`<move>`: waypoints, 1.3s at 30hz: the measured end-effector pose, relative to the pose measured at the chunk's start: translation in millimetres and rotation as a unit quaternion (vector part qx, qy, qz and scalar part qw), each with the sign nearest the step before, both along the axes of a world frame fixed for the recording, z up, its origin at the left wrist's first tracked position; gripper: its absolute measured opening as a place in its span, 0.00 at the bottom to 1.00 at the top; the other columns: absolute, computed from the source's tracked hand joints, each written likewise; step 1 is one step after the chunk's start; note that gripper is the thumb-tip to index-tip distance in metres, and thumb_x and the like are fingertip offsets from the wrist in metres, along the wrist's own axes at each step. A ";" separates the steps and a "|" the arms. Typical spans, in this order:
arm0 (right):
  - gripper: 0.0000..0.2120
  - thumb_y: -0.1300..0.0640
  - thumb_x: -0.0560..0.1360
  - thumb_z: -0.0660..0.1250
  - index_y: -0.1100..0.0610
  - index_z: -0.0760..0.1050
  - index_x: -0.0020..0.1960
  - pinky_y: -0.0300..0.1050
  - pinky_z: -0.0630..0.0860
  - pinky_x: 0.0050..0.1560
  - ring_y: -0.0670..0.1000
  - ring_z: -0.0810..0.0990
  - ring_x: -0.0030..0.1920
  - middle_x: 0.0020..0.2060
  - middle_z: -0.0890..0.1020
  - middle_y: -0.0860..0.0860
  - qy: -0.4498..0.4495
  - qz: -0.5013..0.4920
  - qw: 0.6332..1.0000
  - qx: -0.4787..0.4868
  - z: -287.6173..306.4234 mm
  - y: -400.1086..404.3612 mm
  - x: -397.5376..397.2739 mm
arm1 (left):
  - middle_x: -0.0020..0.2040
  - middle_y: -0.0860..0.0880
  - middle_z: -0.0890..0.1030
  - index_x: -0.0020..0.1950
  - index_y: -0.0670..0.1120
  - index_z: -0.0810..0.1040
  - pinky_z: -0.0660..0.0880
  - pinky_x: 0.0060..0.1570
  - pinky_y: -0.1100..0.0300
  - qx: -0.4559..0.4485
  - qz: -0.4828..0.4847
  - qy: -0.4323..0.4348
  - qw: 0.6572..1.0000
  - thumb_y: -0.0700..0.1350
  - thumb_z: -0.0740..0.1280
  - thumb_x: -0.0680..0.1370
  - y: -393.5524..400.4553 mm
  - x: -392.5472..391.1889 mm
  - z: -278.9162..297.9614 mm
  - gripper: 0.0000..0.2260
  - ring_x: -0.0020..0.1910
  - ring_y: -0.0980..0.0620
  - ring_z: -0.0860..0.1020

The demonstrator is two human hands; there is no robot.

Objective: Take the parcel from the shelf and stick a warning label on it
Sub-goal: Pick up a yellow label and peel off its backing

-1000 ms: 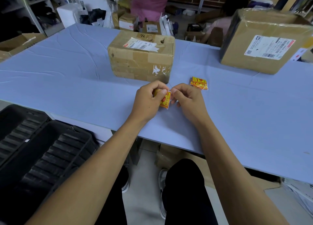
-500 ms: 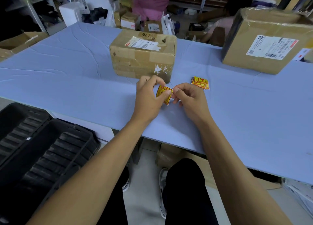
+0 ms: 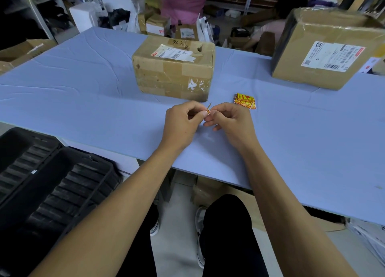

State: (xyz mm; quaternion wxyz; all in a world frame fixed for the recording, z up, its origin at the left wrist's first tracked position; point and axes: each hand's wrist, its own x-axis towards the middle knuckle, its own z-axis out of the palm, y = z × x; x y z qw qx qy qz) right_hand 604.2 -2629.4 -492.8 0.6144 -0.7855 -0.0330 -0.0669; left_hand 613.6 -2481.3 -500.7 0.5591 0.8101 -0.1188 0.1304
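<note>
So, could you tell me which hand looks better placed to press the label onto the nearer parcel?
Probably the left hand: it pinches the label alongside the right hand, but sits directly before the parcel.

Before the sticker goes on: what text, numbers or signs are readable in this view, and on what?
Nothing reads with certainty.
Parcel, top: dark handwritten marks, illegible.
White shipping label on it: barcode and print, too small.
Larger box, side label: barcodes, a QR code, blurred print.
Sticker pile: red print on yellow, too small.
Warning label in both hands: edge-on, unreadable.
</note>
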 end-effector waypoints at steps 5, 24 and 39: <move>0.07 0.68 0.75 0.63 0.68 0.80 0.46 0.38 0.78 0.35 0.48 0.86 0.35 0.35 0.85 0.55 -0.003 -0.004 1.000 0.004 -0.4 0.3 0.0 | 0.36 0.54 0.83 0.43 0.47 0.84 0.75 0.42 0.67 -0.005 0.001 0.002 1.000 0.39 0.71 0.75 -0.4 -0.5 -0.2 0.04 0.36 0.61 0.79; 0.08 0.66 0.78 0.63 0.66 0.80 0.46 0.35 0.75 0.33 0.44 0.84 0.34 0.34 0.84 0.53 -0.016 0.003 0.999 -0.030 -2.4 -2.4 -0.7 | 0.36 0.56 0.84 0.44 0.45 0.87 0.77 0.42 0.68 -0.017 -0.005 0.010 1.000 0.38 0.73 0.74 0.4 -3.8 1.6 0.03 0.36 0.63 0.81; 0.07 0.67 0.77 0.64 0.67 0.80 0.44 0.31 0.72 0.33 0.43 0.82 0.31 0.32 0.83 0.54 -0.032 -0.003 0.999 -0.024 -3.7 -2.1 0.3 | 0.36 0.57 0.84 0.45 0.45 0.87 0.78 0.42 0.67 -0.026 -0.003 0.023 0.999 0.39 0.73 0.75 0.7 -4.2 2.0 0.03 0.36 0.62 0.82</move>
